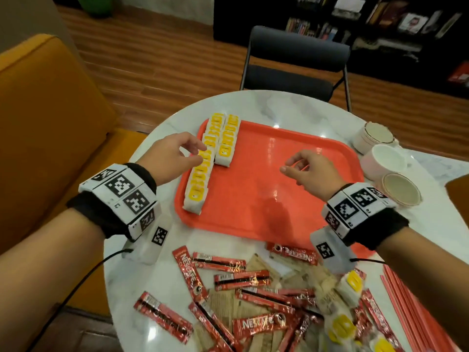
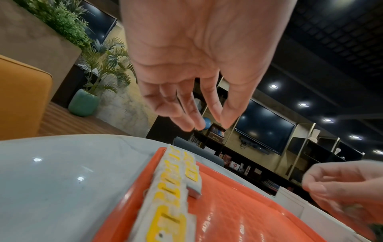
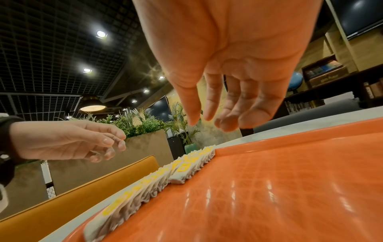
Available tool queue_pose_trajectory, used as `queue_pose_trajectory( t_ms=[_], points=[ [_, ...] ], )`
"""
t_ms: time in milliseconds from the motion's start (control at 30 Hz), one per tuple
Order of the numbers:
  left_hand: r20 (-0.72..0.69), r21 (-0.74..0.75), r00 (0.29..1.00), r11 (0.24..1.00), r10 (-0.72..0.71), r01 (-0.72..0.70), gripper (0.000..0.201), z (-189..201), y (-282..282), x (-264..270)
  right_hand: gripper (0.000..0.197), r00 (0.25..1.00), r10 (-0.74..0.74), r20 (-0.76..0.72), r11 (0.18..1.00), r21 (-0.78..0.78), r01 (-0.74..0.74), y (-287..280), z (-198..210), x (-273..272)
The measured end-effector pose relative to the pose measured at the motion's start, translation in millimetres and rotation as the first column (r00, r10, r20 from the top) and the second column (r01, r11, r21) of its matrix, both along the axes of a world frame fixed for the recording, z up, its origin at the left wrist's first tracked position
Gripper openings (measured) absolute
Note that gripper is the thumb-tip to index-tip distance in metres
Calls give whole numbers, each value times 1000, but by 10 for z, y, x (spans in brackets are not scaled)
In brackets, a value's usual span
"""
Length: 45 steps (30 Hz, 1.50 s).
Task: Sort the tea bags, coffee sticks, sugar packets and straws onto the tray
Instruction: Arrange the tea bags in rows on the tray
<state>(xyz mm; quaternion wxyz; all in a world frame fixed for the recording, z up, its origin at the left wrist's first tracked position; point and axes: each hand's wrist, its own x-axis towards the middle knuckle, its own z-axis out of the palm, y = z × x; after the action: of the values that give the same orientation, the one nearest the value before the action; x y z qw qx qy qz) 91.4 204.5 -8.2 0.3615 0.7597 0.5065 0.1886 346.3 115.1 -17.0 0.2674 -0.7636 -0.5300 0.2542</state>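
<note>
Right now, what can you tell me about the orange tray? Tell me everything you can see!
The tray is a shiny orange-red rectangle with rounded corners and a raised rim, plastic by the look. It lies flat on the white marble-look table. Two rows of yellow-labelled tea bags stand along its left side, the inner row shorter. The rest is bare. Both hands hover above it, holding nothing.

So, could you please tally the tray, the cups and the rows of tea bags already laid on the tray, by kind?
Red plastic rectangular tray: 1
Round white ceramic cups: 3
Rows of white-and-yellow tea bags: 2
Total: 6
</note>
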Motion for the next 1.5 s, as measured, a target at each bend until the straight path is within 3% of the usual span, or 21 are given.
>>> queue_pose_trajectory(
  t_ms=[200,367,433,567,700,900,967,1033,1100,1167,1333,1500],
  points=[
    [-79,-27,987,990,-138,136,15,129,-542,84,10,983,112,143,978,-192,-84,-882,218,4],
    [-125,-121,941,947,-313,299,16,94,-1063,218,26,947,233,221,938,-308,-158,-1541,193,-15],
    [-147,-156,913,920,-381,358,17,55,-1281,304,37,933,304,194,902,-373,-216,-1779,160,-16],
    [-215,-228,825,849,-522,478,24,-31,-1684,568,79,878,445,178,797,-526,-297,-2174,62,-16],
    [-297,-287,735,791,-610,540,34,-137,-1955,883,99,894,409,182,793,-557,-249,-2465,-1,43],
    [-451,-313,637,780,-625,542,43,-263,-2259,1237,107,915,335,226,796,-588,-146,-2800,-188,50],
    [-489,-318,629,795,-605,517,43,-320,-2316,1318,111,924,315,217,798,-587,-135,-2844,-268,38],
    [-486,-294,669,826,-562,481,50,-370,-2376,1390,114,944,273,186,812,-571,-123,-2869,-329,18],
    [-446,-270,728,854,-520,445,69,-394,-2435,1430,108,962,221,159,839,-534,-105,-2872,-360,-5],
    [-402,-236,740,842,-539,486,74,-412,-2489,1455,92,971,193,138,864,-493,-102,-2866,-361,-12],
    [-395,-208,669,771,-630,602,57,-432,-2560,1486,44,986,111,123,930,-362,-59,-2833,-360,19],
    [-382,-231,686,783,-620,578,40,-455,-2571,1485,26,989,17,145,961,-277,24,-2787,-398,49]
  ],
)
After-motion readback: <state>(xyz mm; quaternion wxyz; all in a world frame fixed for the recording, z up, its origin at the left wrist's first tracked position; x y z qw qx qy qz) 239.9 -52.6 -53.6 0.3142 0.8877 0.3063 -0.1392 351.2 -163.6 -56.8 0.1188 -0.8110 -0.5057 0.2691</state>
